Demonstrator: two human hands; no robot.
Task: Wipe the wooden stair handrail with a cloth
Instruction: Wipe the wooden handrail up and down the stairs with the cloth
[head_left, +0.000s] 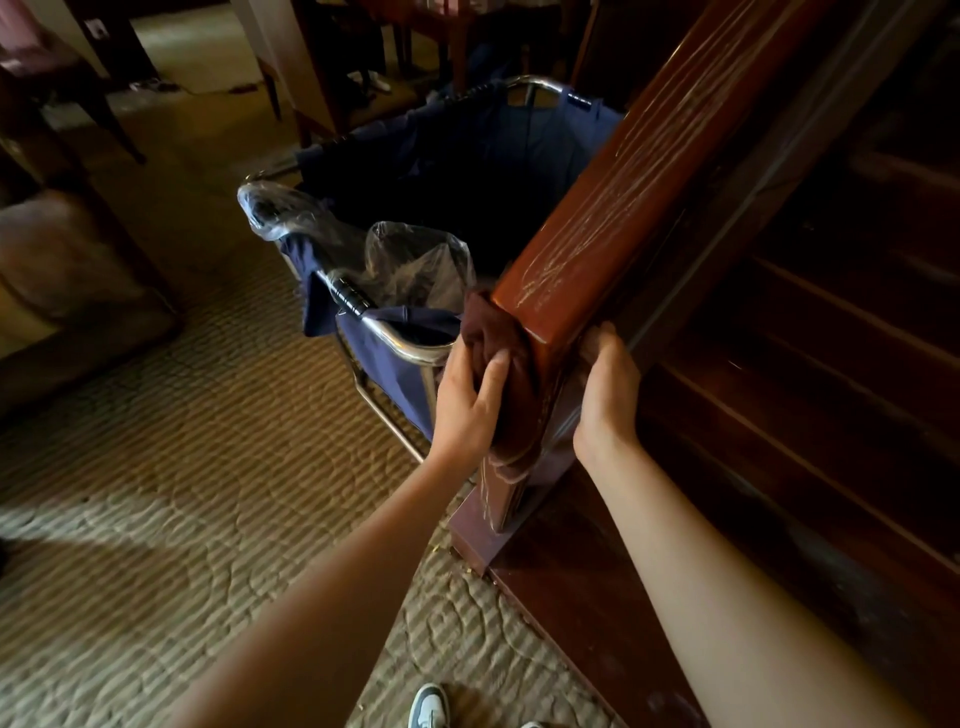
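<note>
Head view: the cloth is pressed against the handrail end under the left hand, fingers flat together. The opposite side is gripped by the right hand, fingers curled.

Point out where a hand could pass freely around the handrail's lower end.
Free: the handrail's scratched top face above both hands, and the carpet left of the post base. Crowded: the left side, where the left hand presses the cloth beside the laundry cart's rail; the right hand grips the right side.

Handrail runs out of frame at the top. Right hand fingertips hidden behind the post; cloth partly covered by left hand.
</note>
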